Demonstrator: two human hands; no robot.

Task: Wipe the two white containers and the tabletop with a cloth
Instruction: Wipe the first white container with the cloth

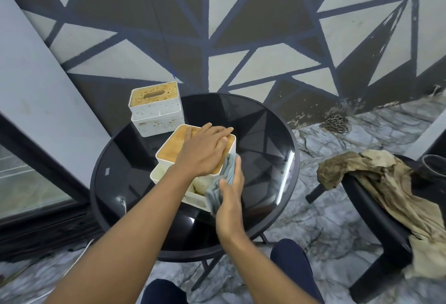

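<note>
Two white containers with brown lids stand on a round black glass table (265, 149). The far container (156, 110) is speckled with dirt and sits at the table's back left edge. My left hand (205, 151) lies flat with straight fingers on the lid of the near container (169, 156) in the middle. My right hand (230, 190) holds a grey-blue cloth (222, 183) against that container's right side wall. The cloth covers part of the wall.
A black chair (376, 209) draped with a dirty beige rag (386, 183) stands to the right of the table. A patterned wall rises behind. A dark door frame (48, 183) is at the left. My knees (292, 262) are below the table's front edge.
</note>
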